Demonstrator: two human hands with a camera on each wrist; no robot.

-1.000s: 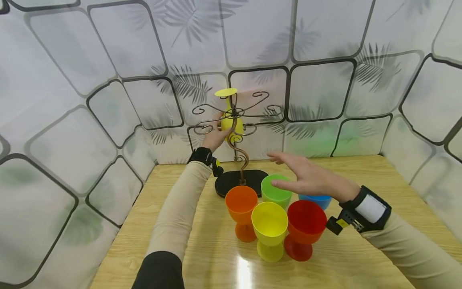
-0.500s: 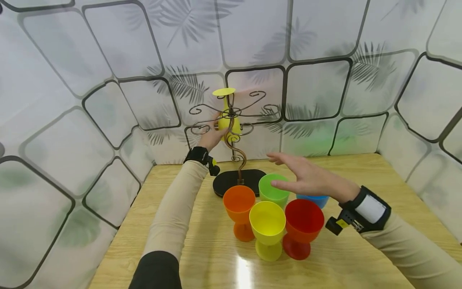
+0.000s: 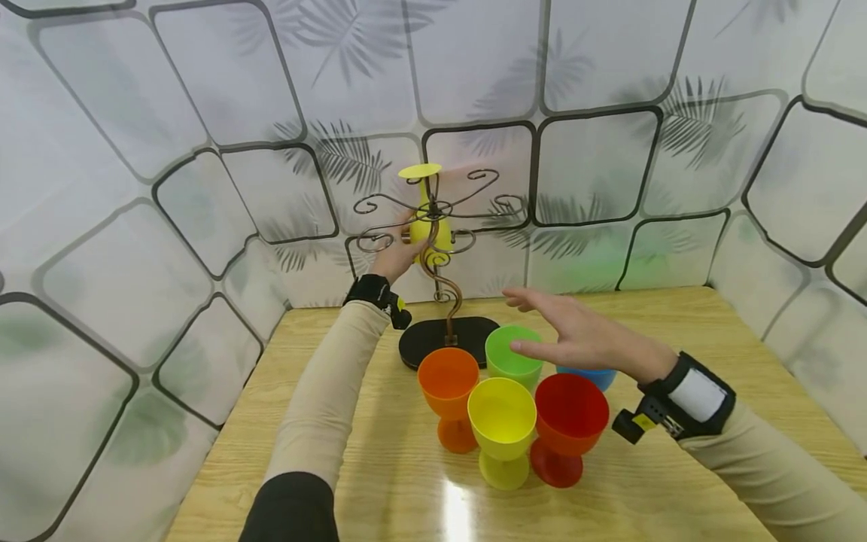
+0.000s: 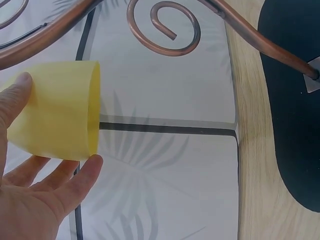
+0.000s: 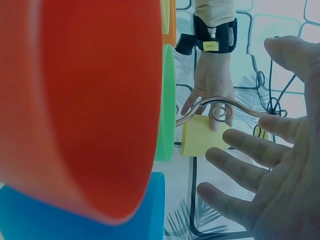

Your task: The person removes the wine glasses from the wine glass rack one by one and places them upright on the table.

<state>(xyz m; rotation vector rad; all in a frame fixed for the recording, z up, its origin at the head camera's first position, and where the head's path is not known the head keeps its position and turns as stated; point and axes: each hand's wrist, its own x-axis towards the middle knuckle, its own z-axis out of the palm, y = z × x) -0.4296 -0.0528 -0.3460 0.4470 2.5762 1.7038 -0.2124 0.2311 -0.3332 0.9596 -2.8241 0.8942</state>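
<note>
My left hand (image 3: 393, 260) grips a yellow goblet (image 3: 443, 239) held upside down behind a copper-coloured scroll stand, its foot above the stand's curled arms. Seen in the left wrist view, thumb and fingers lie on opposite sides of the yellow bowl (image 4: 55, 115), whose mouth is raised off the table. The stand has a black oval base (image 3: 421, 342). My right hand (image 3: 576, 327) hovers with fingers extended over a green goblet (image 3: 508, 357) and a blue goblet (image 3: 592, 376), holding nothing. The blue one is mostly hidden by that hand and a red goblet (image 3: 569, 421).
An orange goblet (image 3: 448, 384) and a second yellow goblet (image 3: 503, 421) stand upright in the cluster in front of the stand. Patterned pale cloth (image 3: 596, 173) walls in the wooden table (image 3: 223, 489) at the back and sides.
The head view shifts slightly, so the stand and goblets sit a little further left in the picture. Both hands keep their poses.
</note>
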